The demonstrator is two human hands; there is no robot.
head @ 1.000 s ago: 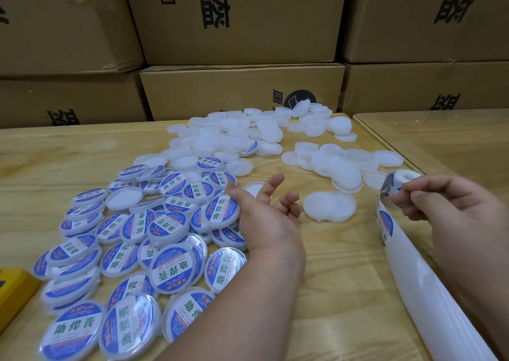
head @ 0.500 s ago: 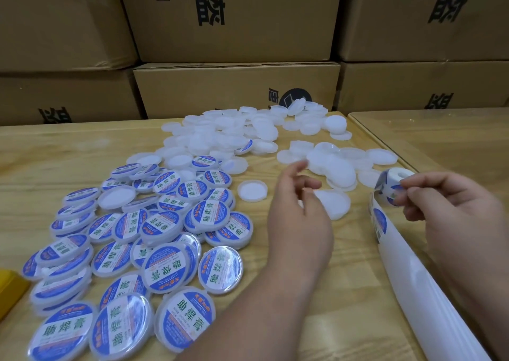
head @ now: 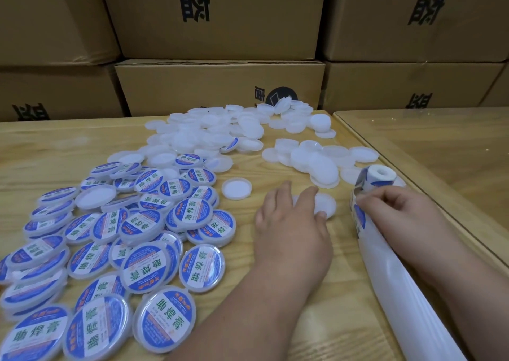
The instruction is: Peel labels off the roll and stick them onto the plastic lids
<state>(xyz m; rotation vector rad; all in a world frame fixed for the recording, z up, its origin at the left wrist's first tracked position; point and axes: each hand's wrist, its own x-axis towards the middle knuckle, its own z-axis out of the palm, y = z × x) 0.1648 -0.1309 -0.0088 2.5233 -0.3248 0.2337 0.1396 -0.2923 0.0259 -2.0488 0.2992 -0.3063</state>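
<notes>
Your left hand [head: 292, 223] lies palm down on the wooden table [head: 55, 151], its fingers spread and laid over a blank white lid [head: 326, 205]; the fingertips curl over the lid's near edge, but you cannot tell whether they have lifted it. That lid sits alone, just left of the label roll [head: 378, 177] and apart from the others.

Your right hand [head: 399, 212] is just on the near side of the roll, thumb and forefinger pinched on the strip where a blue-and-white label [head: 359, 214] sits. The remaining fingers are curled. From the roll, the empty white backing strip [head: 407, 286] trails toward you along the table's right edge.

Left of the roll, one upturned lid [head: 237, 188] shows its hollow side. Beyond the roll and to its left spreads the heap of unlabelled lids [head: 214, 137]. Far left of the roll lies the pile of labelled lids [head: 143, 239], overlapping one another. Cardboard boxes [head: 220, 16] are stacked behind the table.
</notes>
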